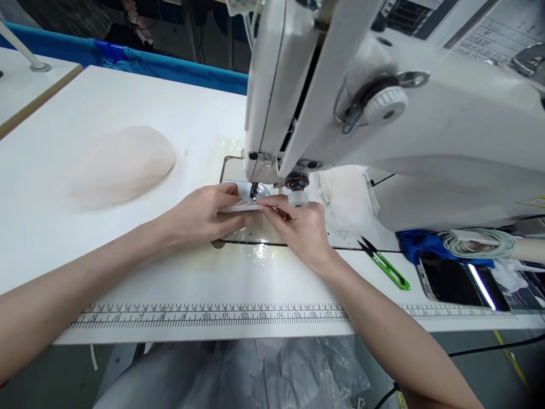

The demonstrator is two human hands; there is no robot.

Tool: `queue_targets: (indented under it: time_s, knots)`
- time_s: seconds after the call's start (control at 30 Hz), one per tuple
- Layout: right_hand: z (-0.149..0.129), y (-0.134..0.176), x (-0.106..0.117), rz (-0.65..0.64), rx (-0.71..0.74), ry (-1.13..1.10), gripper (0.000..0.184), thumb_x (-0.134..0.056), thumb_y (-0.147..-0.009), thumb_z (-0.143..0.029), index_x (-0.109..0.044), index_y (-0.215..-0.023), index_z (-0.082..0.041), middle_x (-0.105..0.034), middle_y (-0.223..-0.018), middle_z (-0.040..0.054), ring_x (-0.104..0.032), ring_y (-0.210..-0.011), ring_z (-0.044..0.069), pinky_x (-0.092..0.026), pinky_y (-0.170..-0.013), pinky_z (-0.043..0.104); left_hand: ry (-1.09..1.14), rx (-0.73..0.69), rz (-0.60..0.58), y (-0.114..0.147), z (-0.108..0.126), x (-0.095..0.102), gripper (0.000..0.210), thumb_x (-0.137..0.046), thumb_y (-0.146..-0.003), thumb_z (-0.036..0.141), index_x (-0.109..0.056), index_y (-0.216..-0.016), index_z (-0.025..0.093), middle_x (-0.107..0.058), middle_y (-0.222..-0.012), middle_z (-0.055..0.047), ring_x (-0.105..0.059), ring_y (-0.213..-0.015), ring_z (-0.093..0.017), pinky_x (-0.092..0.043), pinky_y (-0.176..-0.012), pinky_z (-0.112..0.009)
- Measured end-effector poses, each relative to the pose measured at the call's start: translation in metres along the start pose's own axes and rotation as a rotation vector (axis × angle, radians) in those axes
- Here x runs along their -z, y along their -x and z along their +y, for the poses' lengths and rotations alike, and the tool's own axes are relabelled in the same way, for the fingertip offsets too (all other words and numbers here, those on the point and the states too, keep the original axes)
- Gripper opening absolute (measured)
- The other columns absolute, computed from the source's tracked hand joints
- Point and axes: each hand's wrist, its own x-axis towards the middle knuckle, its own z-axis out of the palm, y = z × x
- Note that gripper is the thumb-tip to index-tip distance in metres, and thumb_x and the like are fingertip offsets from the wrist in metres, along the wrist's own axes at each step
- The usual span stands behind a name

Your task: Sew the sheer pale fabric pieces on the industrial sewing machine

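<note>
Left hand (208, 213): holds white strip (242, 208) by presser foot (254, 191). Right hand (303, 227): pinches same strip. Snips (385, 264): lie right of both hands.

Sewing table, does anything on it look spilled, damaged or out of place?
One thing: a glossy, yellowish patch on the white tabletop, at the near side of the sewing machine, stands out against the plainer surface. Film or spill, I can't tell.

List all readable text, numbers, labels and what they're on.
"9 10 11 12 13 14 15 16": lower row of the ruler strip; its smaller upper digits can't be read reliably.
Printed sheet, top right: too blurred.
Yellow label, right edge: too small.
No brand legible.
</note>
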Motion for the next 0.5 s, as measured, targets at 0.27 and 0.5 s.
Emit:
queue_targets:
  time_s: [0.27, 0.5]
  knots:
    - [-0.005, 0.003, 0.010, -0.157, 0.131, 0.116, 0.017, -0.058, -0.094, -0.023, -0.074, -0.091, -0.021, -0.075, -0.082, -0.0033, -0.062, -0.060, 0.009, -0.041, -0.053, 0.023, -0.293, -0.198, 0.051, 0.008, -0.009, -0.006, 0.035, -0.044, -0.098, 0.035, -0.071, -0.082, 0.020, -0.053, -0.079, -0.004, -0.048, -0.062, -0.012, -0.036, -0.055, -0.027]
    - [-0.019, 0.008, 0.015, -0.194, 0.356, 0.433, 0.019, -0.059, -0.085, -0.005, -0.071, -0.079, -0.018, -0.076, -0.095, -0.0023, -0.066, -0.089, 0.017, -0.044, -0.070, 0.030, -0.784, -0.396, 0.216, 0.030, 0.004, -0.022, 0.029, -0.048, -0.096, 0.019, -0.063, -0.120, 0.025, -0.065, -0.123, -0.006, -0.058, -0.110, -0.024, -0.046, -0.079, -0.038]
